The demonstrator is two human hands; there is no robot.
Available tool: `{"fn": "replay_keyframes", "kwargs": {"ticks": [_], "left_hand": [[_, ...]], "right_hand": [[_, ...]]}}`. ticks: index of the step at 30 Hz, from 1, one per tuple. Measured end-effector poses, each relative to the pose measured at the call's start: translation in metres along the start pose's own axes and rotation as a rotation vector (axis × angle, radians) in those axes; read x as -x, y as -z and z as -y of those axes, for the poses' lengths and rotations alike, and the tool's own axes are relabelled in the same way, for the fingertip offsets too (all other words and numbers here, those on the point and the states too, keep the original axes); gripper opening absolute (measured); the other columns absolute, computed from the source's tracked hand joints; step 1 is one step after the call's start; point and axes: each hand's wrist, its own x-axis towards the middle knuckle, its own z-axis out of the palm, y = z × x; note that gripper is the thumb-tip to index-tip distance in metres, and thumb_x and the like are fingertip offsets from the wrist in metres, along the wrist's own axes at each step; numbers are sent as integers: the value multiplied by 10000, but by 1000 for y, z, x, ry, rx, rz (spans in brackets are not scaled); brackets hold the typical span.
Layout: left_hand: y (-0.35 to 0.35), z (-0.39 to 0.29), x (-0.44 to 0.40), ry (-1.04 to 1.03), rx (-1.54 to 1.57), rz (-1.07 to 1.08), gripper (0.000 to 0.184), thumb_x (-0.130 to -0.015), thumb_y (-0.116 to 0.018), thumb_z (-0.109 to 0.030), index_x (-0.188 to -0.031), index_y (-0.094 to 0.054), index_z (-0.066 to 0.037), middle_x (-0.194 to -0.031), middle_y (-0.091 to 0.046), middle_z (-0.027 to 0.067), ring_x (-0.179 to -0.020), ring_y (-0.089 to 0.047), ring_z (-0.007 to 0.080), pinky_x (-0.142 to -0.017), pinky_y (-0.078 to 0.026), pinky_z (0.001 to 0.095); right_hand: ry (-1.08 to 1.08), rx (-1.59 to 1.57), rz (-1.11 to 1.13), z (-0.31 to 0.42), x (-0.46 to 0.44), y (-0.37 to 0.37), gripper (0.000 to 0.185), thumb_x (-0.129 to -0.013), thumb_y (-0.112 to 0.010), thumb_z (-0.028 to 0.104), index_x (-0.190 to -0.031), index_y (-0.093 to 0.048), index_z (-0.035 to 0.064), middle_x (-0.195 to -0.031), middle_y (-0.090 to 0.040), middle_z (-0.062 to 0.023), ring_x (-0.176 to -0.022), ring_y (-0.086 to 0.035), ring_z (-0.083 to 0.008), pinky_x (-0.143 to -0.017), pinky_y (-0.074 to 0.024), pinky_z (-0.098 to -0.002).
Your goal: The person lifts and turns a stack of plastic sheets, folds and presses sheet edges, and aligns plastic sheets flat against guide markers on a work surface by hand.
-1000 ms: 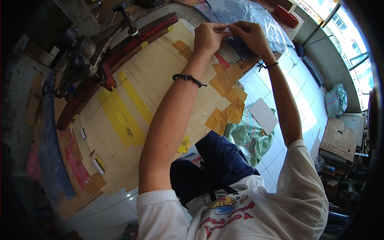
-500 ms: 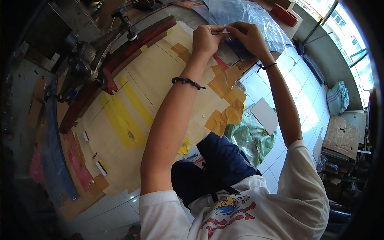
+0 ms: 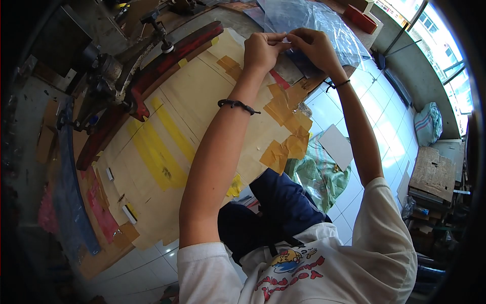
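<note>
My left hand [image 3: 262, 49] and my right hand [image 3: 315, 49] are raised at the far end of the worktop, their pinched fingertips almost meeting. Whatever lies between the fingers is too small to make out. Clear plastic sheets [image 3: 316, 25] are spread just behind and beside my right hand. Below my left forearm is a tan board [image 3: 215, 83] covered with paper, ruled lines and strips of yellow tape [image 3: 157, 152]. Patches of brown tape [image 3: 281, 109] run along its right edge.
A dark red curved bar [image 3: 172, 58] of a clamp-like machine [image 3: 104, 73] borders the board on the left. Two small white pieces [image 3: 129, 214] lie near the board's lower left. On the floor are a green sack [image 3: 316, 182] and a grey panel [image 3: 335, 147]. A red box [image 3: 360, 19] stands at the back.
Both hands keep the same pinched pose, with only a very slight movement at the fingertips. The view has shifted a tiny bit.
</note>
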Motion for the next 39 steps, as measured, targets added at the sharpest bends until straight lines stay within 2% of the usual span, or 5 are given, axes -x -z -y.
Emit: {"fn": "replay_keyframes", "kwargs": {"ticks": [3,15,24,39], "left_hand": [[0,0,0,32,10,32,368,-796,-824,-147,-1114,-716,3,-998,-745,110,-861,-705,114,-796,-564,246],[1,-1,-2,-1,-52,20,299,-872,-761,-221,-1117,-734,-51,-919,-759,69,-771,-664,65,-700,-522,221],[3,-10,1,36,-72,24,282,-866,-763,-219,-1109,-742,-78,-933,-763,63,-806,-676,74,-742,-522,229],[2,-7,1,12,-45,24,271,-866,-761,-191,-1103,-741,-61,-960,-759,82,-841,-683,85,-774,-521,232]], "right_hand": [[-5,5,5,0,0,-1,300,-920,-657,285,-1064,-721,30,-831,-733,-108,-754,-715,-175,-739,-556,-314],[-30,-132,11,-4,-2,2,292,-924,-648,269,-1083,-722,36,-869,-740,-89,-782,-713,-150,-768,-551,-291],[-68,-142,33,-4,-2,3,287,-930,-653,270,-1090,-730,45,-859,-738,-70,-786,-704,-122,-771,-553,-280],[-62,-131,28,-3,-2,3,292,-930,-654,276,-1077,-731,36,-845,-735,-70,-773,-701,-119,-755,-552,-279]]}}
